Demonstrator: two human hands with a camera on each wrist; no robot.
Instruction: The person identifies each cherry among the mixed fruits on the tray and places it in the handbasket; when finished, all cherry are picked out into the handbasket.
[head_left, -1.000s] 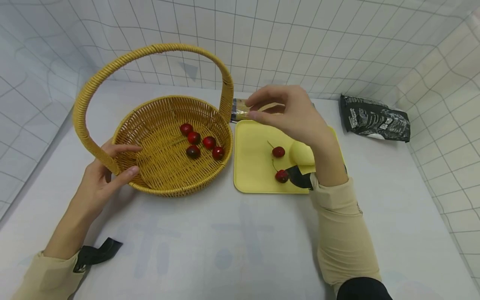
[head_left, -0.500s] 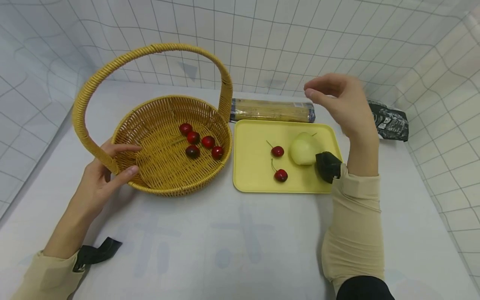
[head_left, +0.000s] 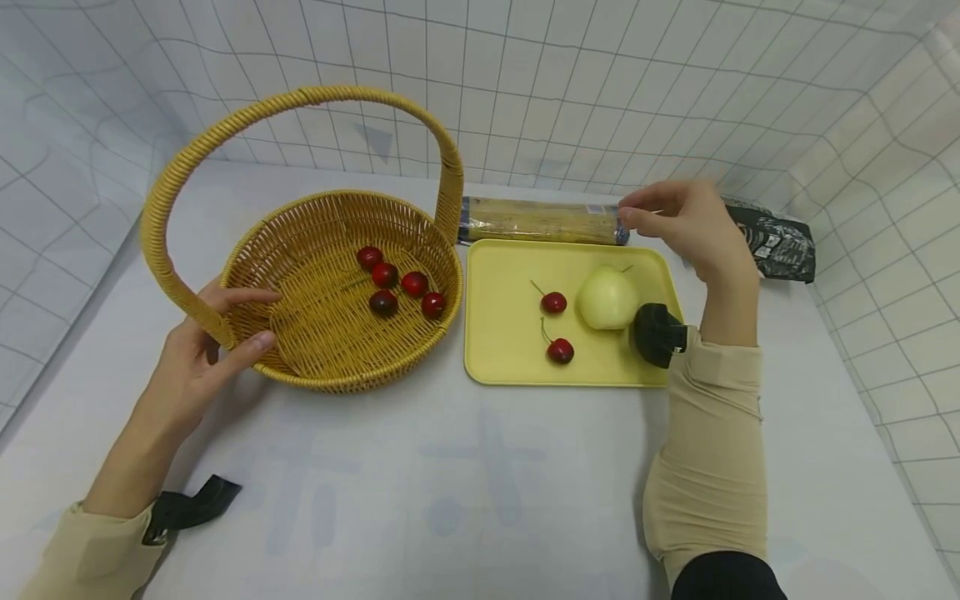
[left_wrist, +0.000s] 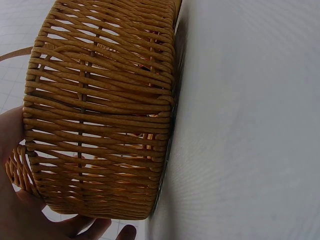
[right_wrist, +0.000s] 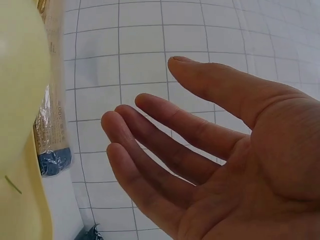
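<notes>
My left hand (head_left: pixel 180 367) grips the left side of a round wicker basket (head_left: pixel 300 333) at the foot of its tall handle, thumb and fingers over the rim. Several dark red cherries (head_left: pixel 384 276) lie in the basket's right half. My right hand (head_left: pixel 697 225) hovers behind the right end of a yellow tray (head_left: pixel 502 333), its fingertips by the end of a long clear-wrapped packet (head_left: pixel 540 219) with dark blue ends. In the right wrist view the right hand's fingers (right_wrist: pixel 165 145) are loosely bent, with nothing between them and the thumb.
On the tray sit two stemmed cherries (head_left: pixel 560 351) and a pale green round fruit (head_left: pixel 607 297) with a short stem. A black printed bag (head_left: pixel 776 242) lies at the back right, partly behind the right hand. A white gridded sheet (head_left: pixel 570 100) rises behind everything.
My right hand has moved right from over the tray's back edge, uncovering the long packet and the green fruit, then dropped lower towards the packet's end. The left hand and basket stay put.
</notes>
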